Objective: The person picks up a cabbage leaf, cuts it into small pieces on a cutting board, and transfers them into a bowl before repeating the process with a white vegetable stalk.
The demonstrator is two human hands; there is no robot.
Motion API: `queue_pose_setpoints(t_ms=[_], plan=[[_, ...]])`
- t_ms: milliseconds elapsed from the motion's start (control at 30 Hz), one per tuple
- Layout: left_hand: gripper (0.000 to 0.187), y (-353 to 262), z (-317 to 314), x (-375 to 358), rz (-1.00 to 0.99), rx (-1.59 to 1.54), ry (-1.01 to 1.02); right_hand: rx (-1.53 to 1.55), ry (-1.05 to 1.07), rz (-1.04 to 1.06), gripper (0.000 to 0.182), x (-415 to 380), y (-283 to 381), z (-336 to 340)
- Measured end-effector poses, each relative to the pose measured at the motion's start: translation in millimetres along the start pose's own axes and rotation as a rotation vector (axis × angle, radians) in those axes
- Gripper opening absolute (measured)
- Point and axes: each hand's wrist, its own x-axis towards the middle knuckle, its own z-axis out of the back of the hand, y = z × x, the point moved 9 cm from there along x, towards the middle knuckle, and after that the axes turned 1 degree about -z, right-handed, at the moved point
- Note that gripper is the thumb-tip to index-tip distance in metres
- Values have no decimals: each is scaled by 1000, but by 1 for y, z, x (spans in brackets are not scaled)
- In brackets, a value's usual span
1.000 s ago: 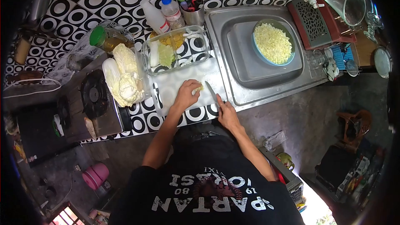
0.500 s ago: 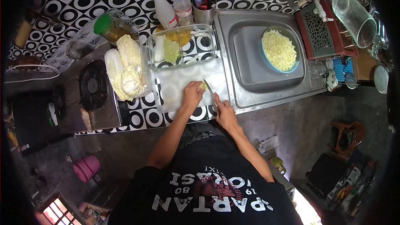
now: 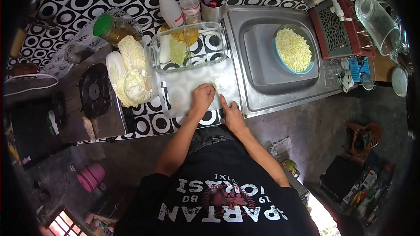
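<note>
Your left hand (image 3: 203, 96) is bunched nearly closed, its fingertips pinching a small green piece of vegetable (image 3: 214, 86) over the cutting board (image 3: 181, 98); your right hand (image 3: 233, 116) is closed round the knife (image 3: 218, 90), forefinger stretched forward, the handle mostly hidden in your palm. The blade lies just beside your left fingertips, and that is the chief danger: the piece is so small that it gives little to grip, so a slip or roll could bring the edge onto a finger; I cannot tell whether the blade touches it.

The board looks smooth and lies on the tiled table (image 3: 162, 125); if it is wet underneath, sideways pressure could make it skid. Just ahead of your left hand is the glass dish (image 3: 189, 66) with vegetables in its compartments; a forward push could knock it. The cabbages (image 3: 136, 88) are to that hand's left; the bowl (image 3: 277, 57) of chopped pieces is ahead and right of your right hand, heaped enough that a bump could spill some into the sink (image 3: 280, 85).
</note>
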Motion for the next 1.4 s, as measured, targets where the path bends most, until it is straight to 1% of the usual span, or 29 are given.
queue_pose_setpoints(t_ms=[67, 133, 267, 333, 467, 533, 567, 633, 800, 867, 967, 1033, 1067, 1133, 1267, 1333, 1400], plan=[[10, -1, 1, 1, -6, -7, -11, -1, 4, 2, 90, 0, -3, -2], [10, -4, 3, 0, -50, 3, -47, -31, 39, -4, 96, -5, -10, -10], [10, -4, 4, -1, -56, 15, -48, -20, 10, 19, 97, -3, -11, -8], [10, -9, 5, -3, -98, 14, -48, -47, 29, -11, 98, 3, -6, -6], [12, -11, 6, -4, -134, 36, -60, -36, 23, -2, 98, 4, -2, -3], [13, -7, 2, -6, -71, 30, 8, 7, 28, -2, 96, -6, -5, -1], [13, -6, 3, -7, -66, 30, 9, 8, 33, -3, 96, -11, -10, -4], [15, -10, 4, -10, -148, 97, -6, -15, -5, 22, 92, -19, -18, -4], [18, -8, 5, -10, -124, 69, -6, 13, 9, -2, 85, -19, -18, -2], [19, -7, 5, -11, -125, 62, -9, 50, -93, 76, 84, -19, -14, 3], [20, -6, 10, -12, -81, -14, -30, 61, -106, 48, 82, -17, -10, 8], [23, -9, 16, -11, -114, 40, -93, 45, -82, 37, 83, -15, -6, 6], [23, -9, 16, -11, -114, 38, -90, 28, -60, 30, 83, -14, -5, 4], [20, 1, 13, -9, -28, 17, -67, 11, -20, 3, 85, -13, -1, 2], [15, 9, 4, -7, -38, 1, -25, -27, 85, -76, 92, -9, 2, -9], [9, 10, 2, -5, 21, -3, 7, -35, 86, -73, 93, -2, 2, -11], [10, 9, 2, -4, -14, 4, 8, -45, 85, -68, 94, -2, 2, -11]])
